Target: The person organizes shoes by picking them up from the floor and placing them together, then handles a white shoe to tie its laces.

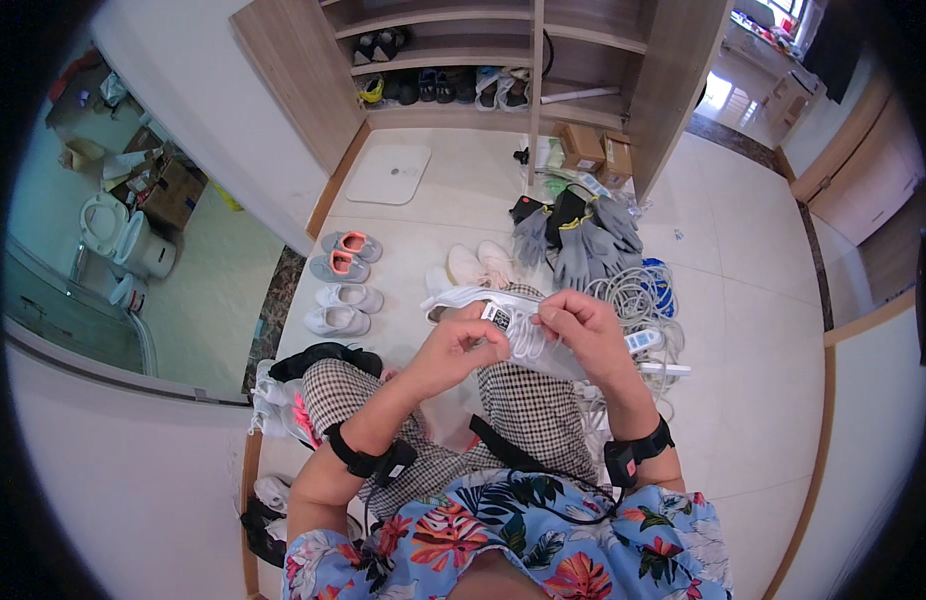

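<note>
A white lace-up shoe (557, 360) lies across my raised knee, its tongue bearing a printed black-and-white label. My right hand (579, 319) pinches the white shoelace (524, 337) between thumb and fingertips at the shoe's right side. Over the heel and tongue side is my left hand (459, 345), its thumb and forefinger curved apart; whether its other fingers grip the shoe is hidden. Just beyond the shoe, a pair of pale pink shoes (479, 264) stands on the floor.
Grey shoes with orange lining (347, 255) and white shoes (343, 309) stand at left. Grey gloves (583, 244), coiled white cable (632, 296) and a power strip (643, 341) lie at right. Ahead are a white scale (388, 174), cardboard boxes (581, 147) and an open shoe cabinet (440, 56).
</note>
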A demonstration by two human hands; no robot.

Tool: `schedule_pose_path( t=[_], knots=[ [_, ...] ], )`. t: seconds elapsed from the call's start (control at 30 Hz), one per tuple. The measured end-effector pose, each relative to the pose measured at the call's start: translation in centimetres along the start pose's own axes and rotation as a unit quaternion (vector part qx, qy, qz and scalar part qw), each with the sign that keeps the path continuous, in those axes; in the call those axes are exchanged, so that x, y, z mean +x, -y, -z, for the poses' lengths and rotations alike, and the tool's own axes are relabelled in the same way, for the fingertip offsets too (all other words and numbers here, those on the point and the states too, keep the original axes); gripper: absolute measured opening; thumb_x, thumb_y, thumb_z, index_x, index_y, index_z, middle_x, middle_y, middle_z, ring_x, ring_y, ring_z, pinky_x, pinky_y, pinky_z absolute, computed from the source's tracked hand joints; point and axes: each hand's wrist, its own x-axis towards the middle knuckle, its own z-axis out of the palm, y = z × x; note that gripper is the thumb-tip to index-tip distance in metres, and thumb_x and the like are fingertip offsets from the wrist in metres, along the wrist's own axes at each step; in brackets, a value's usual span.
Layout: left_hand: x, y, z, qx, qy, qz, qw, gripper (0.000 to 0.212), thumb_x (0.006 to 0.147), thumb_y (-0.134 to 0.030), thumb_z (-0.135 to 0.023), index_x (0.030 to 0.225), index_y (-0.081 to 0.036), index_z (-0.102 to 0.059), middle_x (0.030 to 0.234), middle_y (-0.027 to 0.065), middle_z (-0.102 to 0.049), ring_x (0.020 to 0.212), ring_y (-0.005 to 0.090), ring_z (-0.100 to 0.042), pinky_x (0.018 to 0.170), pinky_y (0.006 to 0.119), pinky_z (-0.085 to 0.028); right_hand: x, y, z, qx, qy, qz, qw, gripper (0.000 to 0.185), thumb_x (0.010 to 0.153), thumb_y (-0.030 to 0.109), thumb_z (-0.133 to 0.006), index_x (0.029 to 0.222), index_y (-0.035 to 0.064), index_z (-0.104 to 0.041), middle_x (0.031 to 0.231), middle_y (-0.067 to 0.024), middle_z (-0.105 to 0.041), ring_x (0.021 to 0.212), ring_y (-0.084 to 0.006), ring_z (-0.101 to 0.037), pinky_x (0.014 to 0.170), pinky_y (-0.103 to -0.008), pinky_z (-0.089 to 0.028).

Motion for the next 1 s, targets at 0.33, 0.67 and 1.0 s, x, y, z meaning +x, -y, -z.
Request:
schedule_pose_path(
  t=[0.33,0.67,1.0],
  knots=[
    [0.8,-0.9,-0.5,-0.098,-0.088,0.138,0.982,0.017,0.086,-0.015,-0.065,0.088,0.002,-0.068,0.084,0.0008,-0.061,0.078,0.0061,-0.053,0.073,0.023,-0.042,-1.0,-0.3,-1.4,-0.266,0.11,0.234,0.929,0.013,0.084,0.013,-0.064,0.09,0.0015,-0.066,0.074,-0.0106,-0.061,0.064,-0.025,-0.057,0.058,-0.0324,-0.045],
    [0.9,-0.9,-1.6,0.199,-0.166,0.058,0.964,0.01,0.083,-0.008,-0.061,0.082,0.0,-0.056,0.063,-0.0034,-0.052,0.056,0.0028,-0.045,0.048,0.022,-0.036,-0.1,0.1,-0.6,-0.369,0.041,0.273,0.887,0.011,0.077,0.015,-0.067,0.082,0.0058,-0.066,0.073,-0.0083,-0.059,0.072,-0.0274,-0.057,0.062,-0.0371,-0.046],
    [1.0,-1.2,-1.9,0.276,-0.195,-0.021,0.941,0.008,0.088,-0.004,-0.052,0.094,-0.001,-0.049,0.063,0.0074,-0.05,0.054,0.011,-0.047,0.049,0.027,-0.039,1.3,-0.1,-0.7,-0.387,-0.017,0.29,0.875,0.01,0.073,0.012,-0.069,0.079,0.006,-0.065,0.079,-0.0053,-0.058,0.079,-0.0256,-0.052,0.07,-0.0342,-0.044]
  ],
)
